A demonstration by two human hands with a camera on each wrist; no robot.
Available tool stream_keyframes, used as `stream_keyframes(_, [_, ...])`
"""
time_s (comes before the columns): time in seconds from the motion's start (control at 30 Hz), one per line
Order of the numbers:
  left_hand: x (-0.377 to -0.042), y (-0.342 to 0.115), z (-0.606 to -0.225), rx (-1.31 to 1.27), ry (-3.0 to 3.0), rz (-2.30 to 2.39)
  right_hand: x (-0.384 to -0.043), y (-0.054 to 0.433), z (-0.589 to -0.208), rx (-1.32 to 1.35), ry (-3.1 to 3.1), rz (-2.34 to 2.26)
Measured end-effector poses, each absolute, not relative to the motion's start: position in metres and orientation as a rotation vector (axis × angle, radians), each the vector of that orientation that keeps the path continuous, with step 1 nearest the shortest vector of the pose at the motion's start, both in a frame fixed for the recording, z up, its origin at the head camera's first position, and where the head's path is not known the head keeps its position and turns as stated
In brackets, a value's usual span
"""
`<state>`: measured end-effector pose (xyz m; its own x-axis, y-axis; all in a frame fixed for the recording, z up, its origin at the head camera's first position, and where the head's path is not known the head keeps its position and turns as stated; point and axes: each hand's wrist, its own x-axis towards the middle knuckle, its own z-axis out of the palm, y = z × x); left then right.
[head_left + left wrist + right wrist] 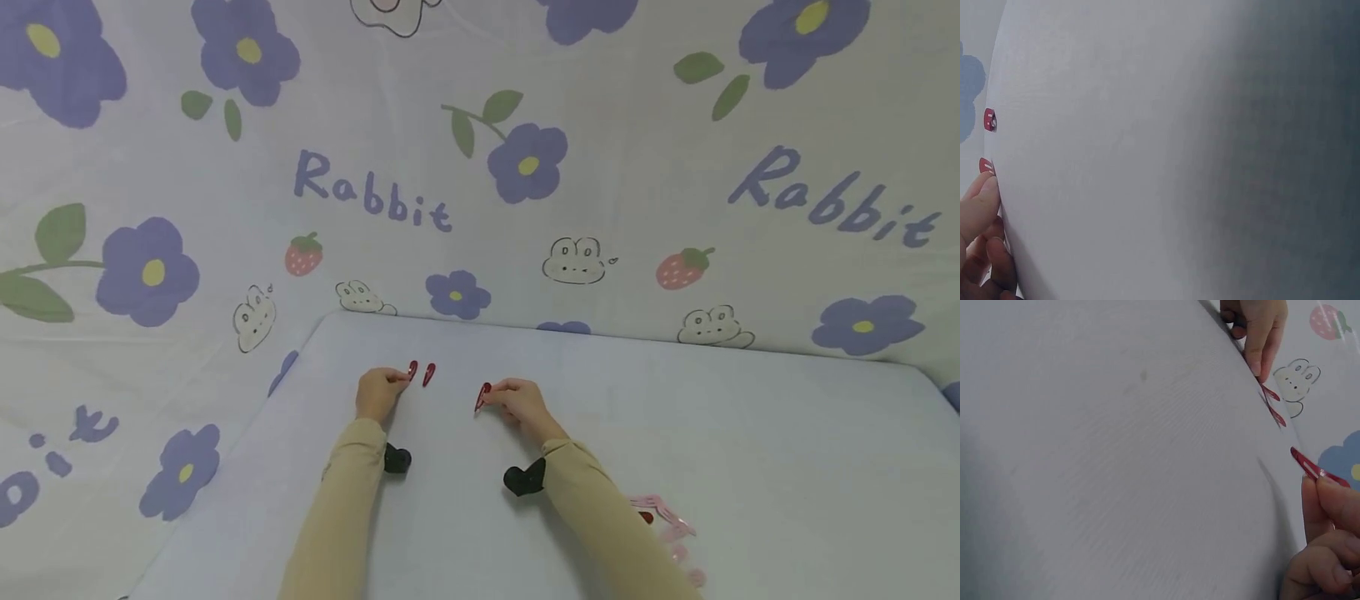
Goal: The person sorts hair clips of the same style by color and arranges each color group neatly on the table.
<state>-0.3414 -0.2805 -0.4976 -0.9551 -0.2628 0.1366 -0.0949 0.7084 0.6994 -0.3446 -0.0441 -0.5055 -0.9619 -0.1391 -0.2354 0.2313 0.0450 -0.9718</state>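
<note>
Two red snap hair clips lie side by side near the table's far left part. My left hand (378, 395) pinches the left one, a red hair clip (412, 368), between thumb and finger at its lower end. Just right of it is the second red clip (429, 375), untouched. Farther right, my right hand (523, 407) pinches a third red hair clip (482, 397) between thumb and forefinger. In the right wrist view this held clip (1311, 467) is tilted, its narrow end pointing toward the other two. The left wrist view has my left fingers (982, 209) at its edge.
By my right forearm lie several pink hair clips (656, 503) and a red piece (646, 517), partly hidden by the sleeve. The white table (750, 433) meets a printed cloth (637, 167) behind and at the left. Dark wrist devices (525, 477) are on both arms.
</note>
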Motion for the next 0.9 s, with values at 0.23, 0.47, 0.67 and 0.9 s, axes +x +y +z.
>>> stream_keyframes(0.23, [-0.339,-0.281,-0.499,0.290,-2.700,-1.111,-0.362,-0.072,-0.504,0.097,2.135,-1.954])
stream_keyframes(0.47, [-0.337,-0.285,-0.497,0.280,-2.696,-1.102,-0.370,-0.098,-0.500,-0.038,2.315,-1.872])
stream_keyframes(0.67, [-0.337,-0.288,-0.504,0.300,-2.720,-1.116,-0.376,-0.114,-0.501,-0.107,2.533,-1.717])
stream_keyframes(0.9, [-0.342,-0.286,-0.506,0.293,-2.684,-1.101,-0.380,-0.121,-0.499,-0.156,2.759,-1.544])
